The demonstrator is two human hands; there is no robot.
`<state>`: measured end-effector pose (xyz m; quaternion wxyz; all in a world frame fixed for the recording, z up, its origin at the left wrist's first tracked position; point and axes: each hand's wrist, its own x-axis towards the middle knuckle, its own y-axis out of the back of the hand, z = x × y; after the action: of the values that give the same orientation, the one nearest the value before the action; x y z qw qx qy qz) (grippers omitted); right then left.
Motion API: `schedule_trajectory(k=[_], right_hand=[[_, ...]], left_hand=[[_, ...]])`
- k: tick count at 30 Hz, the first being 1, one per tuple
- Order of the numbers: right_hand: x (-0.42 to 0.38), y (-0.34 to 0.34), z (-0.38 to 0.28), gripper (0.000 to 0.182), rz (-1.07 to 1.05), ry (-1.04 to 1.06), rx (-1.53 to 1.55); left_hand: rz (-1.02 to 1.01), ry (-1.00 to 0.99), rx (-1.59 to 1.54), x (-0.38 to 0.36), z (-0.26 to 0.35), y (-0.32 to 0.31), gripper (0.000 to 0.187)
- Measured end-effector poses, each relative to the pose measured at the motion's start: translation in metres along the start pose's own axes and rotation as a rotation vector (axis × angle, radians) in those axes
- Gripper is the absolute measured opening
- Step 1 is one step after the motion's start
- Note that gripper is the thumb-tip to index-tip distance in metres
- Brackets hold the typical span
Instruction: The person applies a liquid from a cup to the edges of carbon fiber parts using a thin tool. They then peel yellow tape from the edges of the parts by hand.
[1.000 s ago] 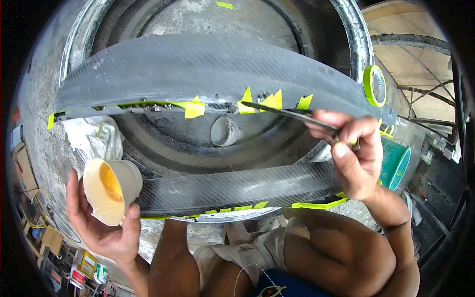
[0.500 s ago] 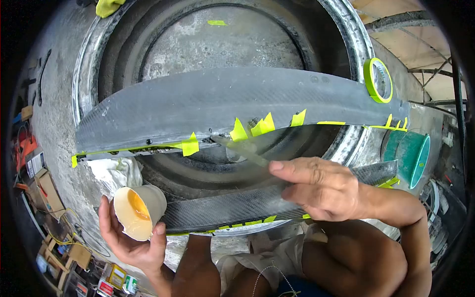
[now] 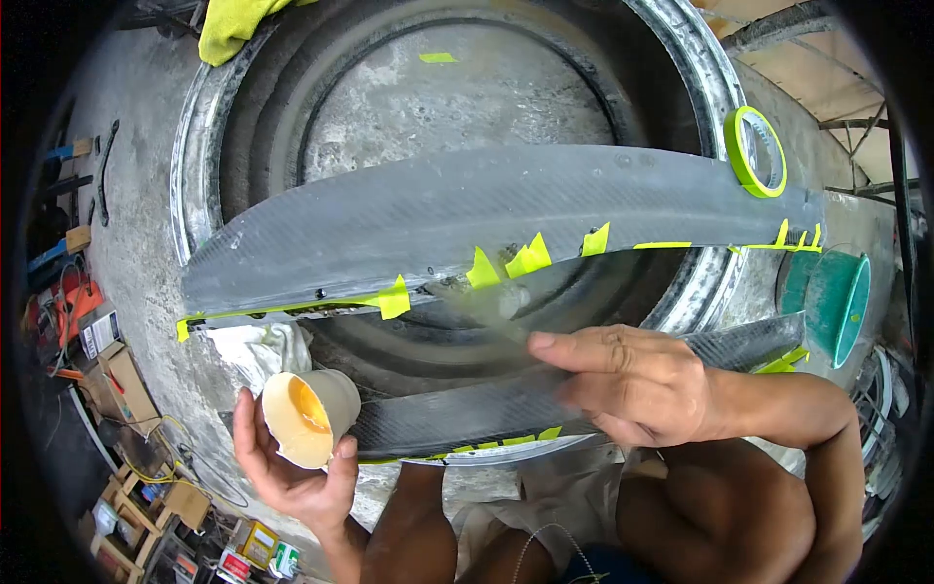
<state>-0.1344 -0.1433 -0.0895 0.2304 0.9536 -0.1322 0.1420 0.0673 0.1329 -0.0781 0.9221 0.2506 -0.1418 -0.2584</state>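
My left hand (image 3: 297, 477) is wrapped round a pale cup (image 3: 336, 399), tilted so that yellow-orange stuff shows inside. My right hand (image 3: 623, 380) pinches a thin, translucent greenish stick (image 3: 496, 311), blurred by motion. Its far end is at the lower edge of a long grey carbon-weave panel (image 3: 389, 214), between pieces of yellow-green tape (image 3: 394, 298). Small dark marks show along that edge. A second dark carbon-weave piece (image 3: 438, 419) lies nearer, below my right hand, with tape along its near edge.
Beneath the panels is a large round metal rim (image 3: 199, 156). A tape roll (image 3: 755, 152) rests at the panel's right end. A green bucket (image 3: 846, 302) stands right, a white cloth (image 3: 258, 350) lies left, a yellow cloth (image 3: 229, 29) hangs top left. Boxes and tools fill the lower left.
The whole view has shifted, so most things sit slightly further right. The stick has stayed near the panel's edge, more blurred now. Both hands keep their holds.
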Motion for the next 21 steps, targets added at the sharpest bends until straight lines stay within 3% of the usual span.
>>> schedule_trajectory(k=[13,21], right_hand=[[0.005,0.003,0.0,0.021,0.032,-0.039,-0.03],[0.006,0.013,0.004,0.013,0.07,-0.018,-0.067]], left_hand=[[-0.015,0.028,-0.047,-0.001,0.001,-0.002,0.096],[-0.006,0.042,-0.048,-0.002,0.001,0.001,0.096]])
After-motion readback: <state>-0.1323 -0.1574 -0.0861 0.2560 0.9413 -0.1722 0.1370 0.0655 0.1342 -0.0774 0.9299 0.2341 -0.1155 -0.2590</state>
